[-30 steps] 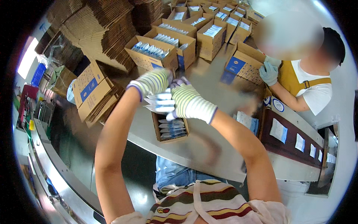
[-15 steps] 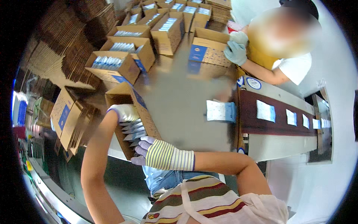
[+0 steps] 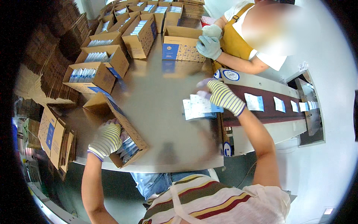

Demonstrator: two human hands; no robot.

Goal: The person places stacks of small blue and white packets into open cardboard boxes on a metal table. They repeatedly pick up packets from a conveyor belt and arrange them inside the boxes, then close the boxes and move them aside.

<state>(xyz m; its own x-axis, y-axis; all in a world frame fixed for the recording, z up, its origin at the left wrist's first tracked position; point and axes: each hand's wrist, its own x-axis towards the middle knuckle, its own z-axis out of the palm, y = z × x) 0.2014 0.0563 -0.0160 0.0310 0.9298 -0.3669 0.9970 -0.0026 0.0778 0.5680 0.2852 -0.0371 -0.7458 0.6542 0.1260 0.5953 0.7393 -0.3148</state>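
In striped gloves, my left hand (image 3: 107, 139) reaches into an open cardboard box (image 3: 131, 128) at the table's near edge. Its bent fingers press against a row of blue-and-white flat packets (image 3: 128, 149) standing inside; the fingertips are partly hidden. My right hand (image 3: 223, 95), stretched out to the right, hovers at the end of the conveyor with its fingers apart. Just beneath and left of those fingers, overlapping white-and-blue packets (image 3: 194, 109) lie on the metal table (image 3: 164, 127). Whether the fingertips touch the upper packet cannot be made out.
More packets (image 3: 254, 102) lie spaced along the dark red conveyor belt (image 3: 266, 95) at right. Filled cartons (image 3: 93, 78) crowd the table's far left. Folded cardboard (image 3: 54, 138) stands at the left edge. Across the table, a gloved co-worker's hand (image 3: 209, 47) rests at another carton (image 3: 182, 46).
My right hand has left the box and swung right to the conveyor end. My left hand has shifted nearer along the box. A second packet now overlaps the one on the table.
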